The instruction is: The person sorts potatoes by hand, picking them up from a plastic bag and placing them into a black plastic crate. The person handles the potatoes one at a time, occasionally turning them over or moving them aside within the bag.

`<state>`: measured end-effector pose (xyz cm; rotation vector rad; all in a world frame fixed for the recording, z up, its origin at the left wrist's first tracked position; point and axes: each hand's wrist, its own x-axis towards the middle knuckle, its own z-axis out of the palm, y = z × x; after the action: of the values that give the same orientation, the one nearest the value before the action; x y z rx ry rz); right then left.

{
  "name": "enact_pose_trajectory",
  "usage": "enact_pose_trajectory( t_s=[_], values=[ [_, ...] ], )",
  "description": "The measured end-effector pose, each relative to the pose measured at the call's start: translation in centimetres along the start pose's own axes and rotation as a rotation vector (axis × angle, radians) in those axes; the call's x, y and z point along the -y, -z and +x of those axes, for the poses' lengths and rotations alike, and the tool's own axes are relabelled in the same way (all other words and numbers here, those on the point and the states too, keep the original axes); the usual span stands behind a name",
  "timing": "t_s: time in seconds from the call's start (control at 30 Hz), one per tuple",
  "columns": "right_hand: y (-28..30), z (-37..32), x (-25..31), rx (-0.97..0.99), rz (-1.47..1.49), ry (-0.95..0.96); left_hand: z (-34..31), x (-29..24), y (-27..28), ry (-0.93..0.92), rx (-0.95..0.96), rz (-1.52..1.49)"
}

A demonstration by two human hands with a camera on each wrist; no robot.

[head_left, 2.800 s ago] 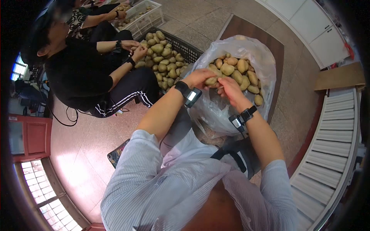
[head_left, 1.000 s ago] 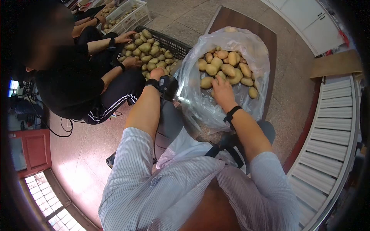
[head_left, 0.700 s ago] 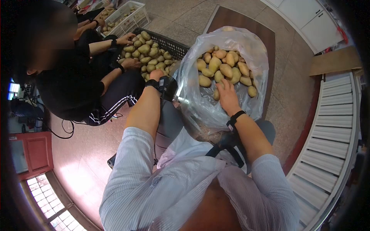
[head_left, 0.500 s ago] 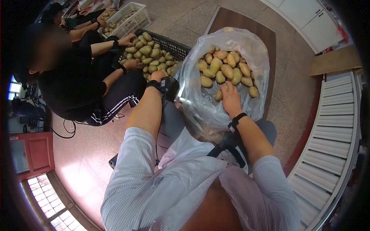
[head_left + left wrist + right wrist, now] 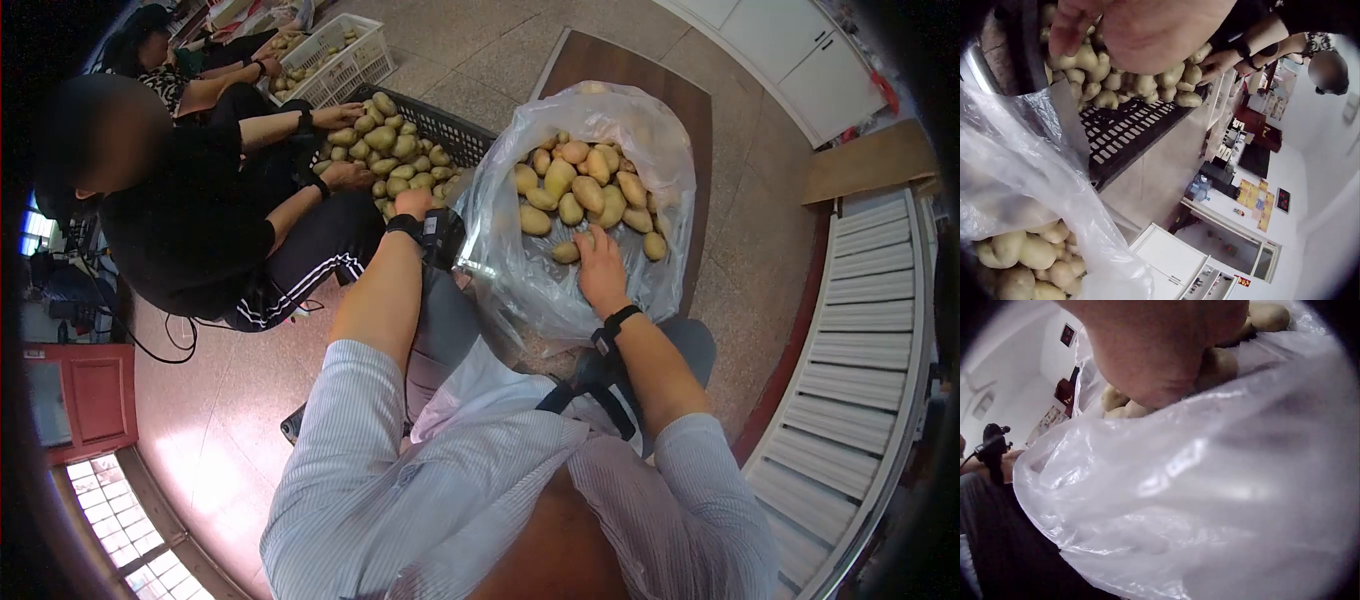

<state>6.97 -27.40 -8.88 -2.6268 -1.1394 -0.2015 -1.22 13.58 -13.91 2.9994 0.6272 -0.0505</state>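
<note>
Black clothing marks the neighbour seated at far left, whose hands are among the green-brown potatoes of a dark crate, just left of your left fingers. Your left hand reaches over the near side of that crate, and the left wrist view shows your palm above the potatoes. Whether those fingers grip one, you cannot be told; they are largely hidden.

Between your two hands rises the near wall of a clear plastic bag, slack and creased. Inside it, a lone potato lies just left of your right fingertips, seemingly touching them and apart from the heap. Your right hand is in the bag, back upward, fingers pointing ahead and close together rather than spread; whether thumb and fingers pinch the potato cannot be told. Beyond your right fingertips sits the heap of yellow potatoes, and past it, outside the bag, a brown board stretches along the floor.

By appearances, you are sorting potatoes by hand, with one in the bag being singled out at your right fingers. Your next move seems to call for a sure hold round that potato, then a lift clear of the loose plastic.
</note>
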Motion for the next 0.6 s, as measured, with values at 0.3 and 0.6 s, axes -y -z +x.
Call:
enact_pose_trajectory(
  t_s=[0.3,0.6],
  values=[
    [2.1,0.5,-0.5,-0.017,0.253,-0.051,-0.9,-6.4,5.1,0.433,0.033,-1.073],
    [1.2,0.8,-0.7,0.017,1.304,-0.880,-2.5,-12.3,9.8,0.428,0.124,-1.417]
  ],
)
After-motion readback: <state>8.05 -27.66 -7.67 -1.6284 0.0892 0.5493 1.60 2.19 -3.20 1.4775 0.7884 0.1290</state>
